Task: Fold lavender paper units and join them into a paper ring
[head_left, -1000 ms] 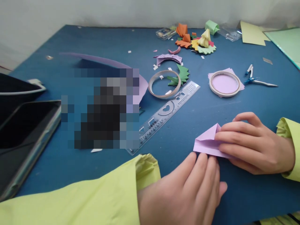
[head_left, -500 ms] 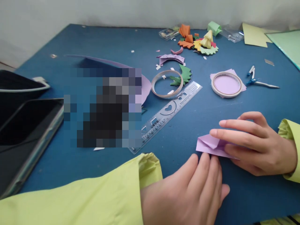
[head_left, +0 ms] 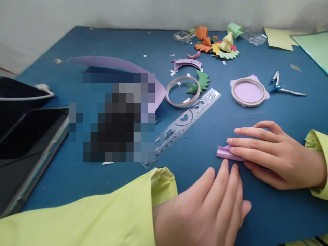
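Observation:
A narrow folded strip of purple paper (head_left: 223,152) lies on the blue table. My right hand (head_left: 278,155) holds it down, with long fingers across its top and the thumb by its near edge. Those fingers hide the strip's right part. Close in front is my left hand (head_left: 208,205), fingers stretched forward and side by side. Its fingertips are at the strip's near edge, and nothing shows in its grasp.
A clear ruler (head_left: 184,124) and a tape roll (head_left: 169,99) lie left of the strip. Behind it are another tape roll (head_left: 234,97) on purple paper and a compass (head_left: 289,91). Folded paper pieces (head_left: 227,48) sit at the back. Dark devices (head_left: 28,147) stand left; a pixelated patch hides part of the table.
The purple paper has been folded over into a narrower strip. My right hand has flattened and moved slightly left over it. The left fingertips have shifted slightly forward.

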`<state>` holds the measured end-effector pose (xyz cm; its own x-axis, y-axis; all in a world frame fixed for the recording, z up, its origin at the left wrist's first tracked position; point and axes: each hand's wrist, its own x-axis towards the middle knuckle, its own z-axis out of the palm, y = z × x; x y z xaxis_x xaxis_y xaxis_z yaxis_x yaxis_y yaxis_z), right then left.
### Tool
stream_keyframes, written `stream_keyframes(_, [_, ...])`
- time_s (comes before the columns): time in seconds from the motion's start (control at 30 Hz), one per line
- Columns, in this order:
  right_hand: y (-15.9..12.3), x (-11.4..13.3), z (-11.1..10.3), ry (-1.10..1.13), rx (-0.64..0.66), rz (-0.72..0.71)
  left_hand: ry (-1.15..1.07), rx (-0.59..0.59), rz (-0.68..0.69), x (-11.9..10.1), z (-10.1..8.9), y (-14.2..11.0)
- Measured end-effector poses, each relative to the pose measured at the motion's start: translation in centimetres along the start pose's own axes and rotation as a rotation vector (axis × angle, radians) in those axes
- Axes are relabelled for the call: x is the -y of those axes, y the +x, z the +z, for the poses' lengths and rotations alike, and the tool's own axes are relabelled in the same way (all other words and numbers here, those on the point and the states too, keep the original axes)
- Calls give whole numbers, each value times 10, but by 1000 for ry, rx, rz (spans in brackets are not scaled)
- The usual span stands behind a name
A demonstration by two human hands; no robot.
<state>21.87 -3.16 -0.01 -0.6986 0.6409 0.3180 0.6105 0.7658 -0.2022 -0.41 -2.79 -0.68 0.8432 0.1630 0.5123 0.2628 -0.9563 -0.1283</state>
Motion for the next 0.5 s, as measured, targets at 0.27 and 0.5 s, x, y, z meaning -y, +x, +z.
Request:
stream_keyframes(0.27, [1,-2,-1,94,16,3,-15,74,-140,-6,-12,-3])
stream_keyframes(0.5, [0,-5,-1,142,-22,21,-64,43,-156,-1,-7,-1])
